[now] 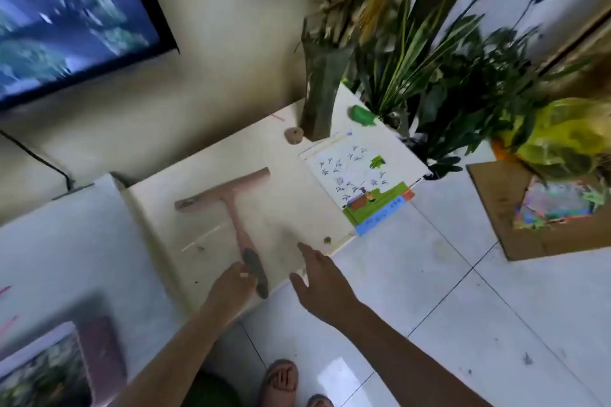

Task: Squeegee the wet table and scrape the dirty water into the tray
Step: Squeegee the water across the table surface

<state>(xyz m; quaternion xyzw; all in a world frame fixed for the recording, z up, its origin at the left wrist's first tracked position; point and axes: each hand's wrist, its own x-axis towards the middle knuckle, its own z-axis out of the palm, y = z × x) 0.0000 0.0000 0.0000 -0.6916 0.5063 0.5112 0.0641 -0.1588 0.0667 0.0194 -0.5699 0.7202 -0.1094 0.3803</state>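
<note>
Your left hand (233,284) had its fingers curled round the dark grip end of the squeegee (228,196), at the near edge of the low cream table (291,205); the pink tool lay flat, its handle running away from you and its blade set crosswise near the middle of the tabletop, well short of the wall. Your right hand (319,281) hung wide and empty just beside the left, fingers straight and spread over the table's front edge, holding nothing.

By my reading you were at the very start; the blade sat mid-table with no line of gathered water showing ahead of it, and the blur made it impossible to tell how wet the top was. A few dark specks (200,247) and a small greenish scrap (327,239) lay on the near part of the surface, unswept. I could not pick out a tray anywhere in the view, so where the water was to go stayed uncertain.

What remained, as I judged it, was nearly all of the job; the strokes across the top and the scraping off. A picture book (360,182) covered the right end and a vase (322,99) of leaves stood at the back corner; both sat in the blade's way there.
</note>
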